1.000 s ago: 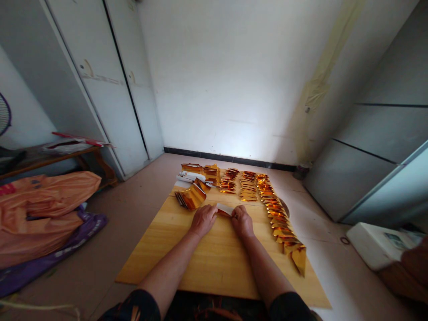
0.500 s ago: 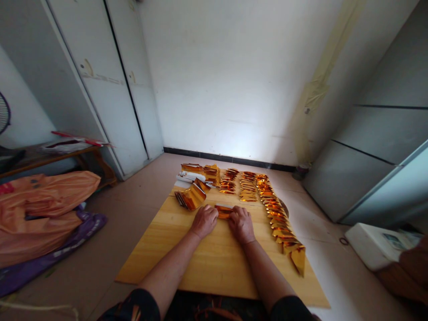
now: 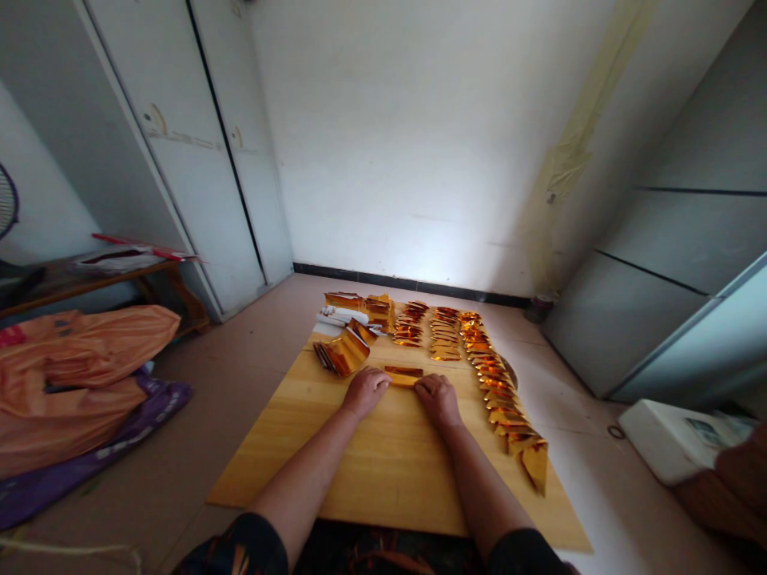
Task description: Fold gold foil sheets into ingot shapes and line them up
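Observation:
A folded strip of shiny gold foil paper [image 3: 403,375] lies on the wooden board between my two hands. My left hand [image 3: 367,391] is closed at the strip's left end, fingers curled against it. At the right end, my right hand [image 3: 439,397] is closed with its fingertips on the lower corner. Just beyond my left hand rests a loose stack of gold foil sheets [image 3: 343,351], curling upward. Folded gold foil pieces stand in rows farther off, with a long overlapping row [image 3: 494,383] running down the right side.
The wooden board [image 3: 288,431] stands before me, its far edge near a white wall. Another foil stack [image 3: 379,310] and a white roll-like bundle [image 3: 341,316] lie at its far left. Orange bags [image 3: 89,359] are at left; a white box [image 3: 671,439] is at right.
My right hand has slid a little to the right along the strip, so more of the foil shows between my hands. My left hand has hardly moved.

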`<state>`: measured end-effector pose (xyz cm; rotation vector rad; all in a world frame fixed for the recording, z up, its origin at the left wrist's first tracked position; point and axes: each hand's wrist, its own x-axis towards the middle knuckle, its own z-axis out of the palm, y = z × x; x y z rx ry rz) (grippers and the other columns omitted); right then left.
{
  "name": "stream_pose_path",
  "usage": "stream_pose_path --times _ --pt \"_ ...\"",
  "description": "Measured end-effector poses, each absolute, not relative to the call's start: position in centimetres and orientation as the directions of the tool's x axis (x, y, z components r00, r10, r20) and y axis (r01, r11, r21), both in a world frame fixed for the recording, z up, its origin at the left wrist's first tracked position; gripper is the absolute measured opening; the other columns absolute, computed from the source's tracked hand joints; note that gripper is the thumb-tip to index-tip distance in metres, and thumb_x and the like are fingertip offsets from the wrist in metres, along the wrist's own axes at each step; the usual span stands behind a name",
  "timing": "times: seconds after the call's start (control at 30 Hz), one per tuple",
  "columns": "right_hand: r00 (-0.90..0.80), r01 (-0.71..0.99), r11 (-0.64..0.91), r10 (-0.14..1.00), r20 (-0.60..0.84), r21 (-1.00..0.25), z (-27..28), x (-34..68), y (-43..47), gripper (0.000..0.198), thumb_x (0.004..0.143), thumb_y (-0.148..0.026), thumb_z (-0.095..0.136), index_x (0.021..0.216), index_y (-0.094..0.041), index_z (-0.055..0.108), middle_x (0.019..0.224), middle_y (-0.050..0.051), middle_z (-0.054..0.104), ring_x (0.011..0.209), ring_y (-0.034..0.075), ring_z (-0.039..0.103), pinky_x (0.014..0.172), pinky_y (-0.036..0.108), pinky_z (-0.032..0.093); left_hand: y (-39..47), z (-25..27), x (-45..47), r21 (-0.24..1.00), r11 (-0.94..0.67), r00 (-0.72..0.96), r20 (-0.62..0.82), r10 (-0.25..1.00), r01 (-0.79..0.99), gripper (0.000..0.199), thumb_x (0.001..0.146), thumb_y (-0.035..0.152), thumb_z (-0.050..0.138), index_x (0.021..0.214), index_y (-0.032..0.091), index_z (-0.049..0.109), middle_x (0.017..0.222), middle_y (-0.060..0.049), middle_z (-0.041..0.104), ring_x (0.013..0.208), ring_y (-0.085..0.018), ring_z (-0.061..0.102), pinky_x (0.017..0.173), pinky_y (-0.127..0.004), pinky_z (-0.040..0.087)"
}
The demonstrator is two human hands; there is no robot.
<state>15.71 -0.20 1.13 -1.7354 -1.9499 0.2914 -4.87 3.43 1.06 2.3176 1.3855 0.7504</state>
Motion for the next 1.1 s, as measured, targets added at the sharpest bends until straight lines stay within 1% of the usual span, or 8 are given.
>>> stream_pose_path --times 0.17,0.3,0.4,0.53,0.63,0.73,0.93,1.1 --pt "-0.004 0.881 0.098 0.980 0.200 -0.462 1.6 15.4 0.3 0.019 0.088 -0.025 0.055 0.089 -0.025 0.073 0.094 0.003 0.070 0.089 0.015 0.058 0.080 0.022 0.037 4.1 1.1 -4.0 0.610 -0.346 0.263 0.225 0.938 0.713 0.020 0.081 0.012 0.054 0.085 0.021 0.071 0.093 -0.001 0.073 0.092 -0.015 0.063 0.088 -0.027 0.045" --pt "0.008 0.898 0.071 0.984 0.177 -0.434 1.7 15.3 0.8 0.020 0.089 -0.025 0.054 0.093 -0.025 0.073 0.094 0.003 0.070 0.089 0.015 0.060 0.077 0.021 0.037 4.3 1.1 -3.6 0.629 -0.293 0.219 0.194 0.956 0.720 0.022 0.081 0.011 0.054 0.087 0.022 0.071 0.095 0.000 0.073 0.092 -0.014 0.063 0.088 -0.026 0.046" --pt "0.006 0.905 0.061 0.988 0.157 -0.421 1.7 15.3 1.0 0.020 0.088 -0.027 0.054 0.093 -0.027 0.073 0.094 0.002 0.070 0.088 0.015 0.060 0.075 0.021 0.037 4.2 1.1 -3.6 0.616 -0.291 0.216 0.195 0.957 0.732 0.022 0.080 0.010 0.054 0.090 0.021 0.071 0.095 -0.001 0.073 0.091 -0.014 0.063 0.086 -0.026 0.046" --pt "0.023 0.908 0.041 0.989 0.147 -0.418 1.6 15.2 1.1 0.019 0.087 -0.027 0.055 0.093 -0.027 0.072 0.095 0.002 0.070 0.089 0.015 0.060 0.075 0.021 0.036 4.0 1.2 -3.7 0.603 -0.317 0.234 0.215 0.948 0.732 0.031 0.078 0.007 0.053 0.100 0.021 0.069 0.091 0.000 0.072 0.086 -0.013 0.062 0.083 -0.023 0.046" --pt "0.034 0.910 0.032 0.988 0.151 -0.413 1.7 15.1 1.1 0.017 0.086 -0.027 0.056 0.092 -0.026 0.072 0.095 0.002 0.070 0.090 0.015 0.059 0.075 0.022 0.035 3.9 1.4 -3.7 0.584 -0.335 0.255 0.217 0.942 0.739 0.034 0.078 0.006 0.052 0.102 0.021 0.069 0.090 0.000 0.071 0.085 -0.013 0.062 0.083 -0.023 0.045" --pt "0.045 0.915 0.017 0.988 0.145 -0.403 1.9 15.0 1.0 0.015 0.085 -0.028 0.057 0.090 -0.024 0.071 0.094 0.002 0.070 0.089 0.016 0.059 0.074 0.022 0.035 3.8 1.6 -3.5 0.564 -0.338 0.263 0.212 0.941 0.753 0.034 0.077 0.005 0.050 0.099 0.022 0.069 0.091 0.001 0.072 0.087 -0.013 0.061 0.084 -0.024 0.044" --pt "0.053 0.916 0.004 0.990 0.130 -0.400 2.2 14.9 0.9 0.015 0.084 -0.027 0.056 0.088 -0.023 0.070 0.092 0.002 0.070 0.088 0.016 0.058 0.073 0.023 0.034 3.8 1.5 -3.5 0.498 -0.375 0.314 0.206 0.927 0.782 0.030 0.074 0.004 0.049 0.086 0.021 0.071 0.091 0.000 0.072 0.088 -0.014 0.060 0.085 -0.025 0.042" --pt "0.063 0.915 -0.003 0.989 0.135 -0.404 1.9 14.9 1.2 0.015 0.083 -0.027 0.056 0.088 -0.024 0.070 0.093 0.001 0.071 0.088 0.016 0.059 0.074 0.023 0.035 4.0 1.3 -3.5 0.496 -0.369 0.307 0.204 0.929 0.786 0.021 0.082 0.016 0.051 0.080 0.021 0.071 0.089 -0.001 0.071 0.089 -0.015 0.060 0.084 -0.026 0.041"
